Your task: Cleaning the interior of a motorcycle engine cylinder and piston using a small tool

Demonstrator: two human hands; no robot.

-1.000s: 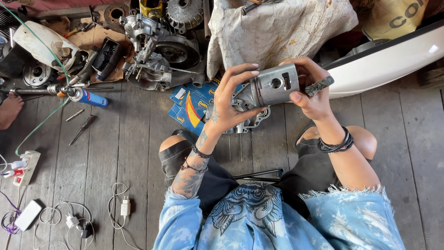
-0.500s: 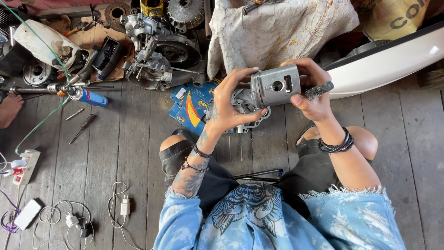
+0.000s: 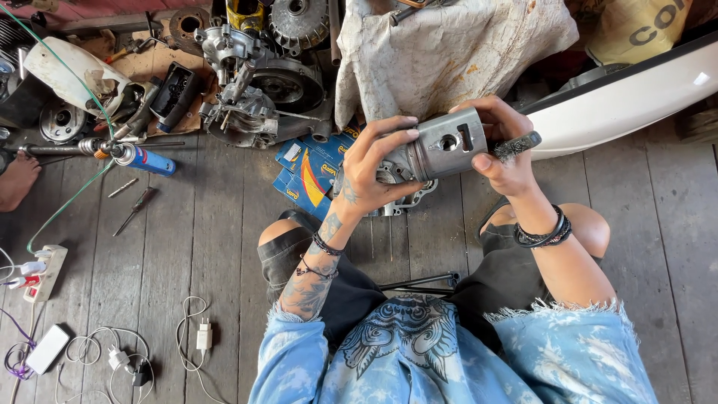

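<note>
1. Barely anything has shifted since the earlier frame: the grey metal piston (image 3: 446, 144) stays raised, just above the blue cardboard boxes (image 3: 313, 169) on the plank floor (image 3: 202, 232).
2. Left hand (image 3: 374, 168) clamps its fingers (image 3: 396, 135) around the piston's left end.
3. Right hand (image 3: 502, 146) grips the piston's right end, fingers closed.
4. Engine parts (image 3: 258, 82) lie beyond the piston, upper left.

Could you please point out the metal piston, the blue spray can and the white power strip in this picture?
metal piston (image 3: 449, 144): head view, on its grey side wall.
blue spray can (image 3: 149, 161): head view, mid-body.
white power strip (image 3: 46, 273): head view, top face.
</note>
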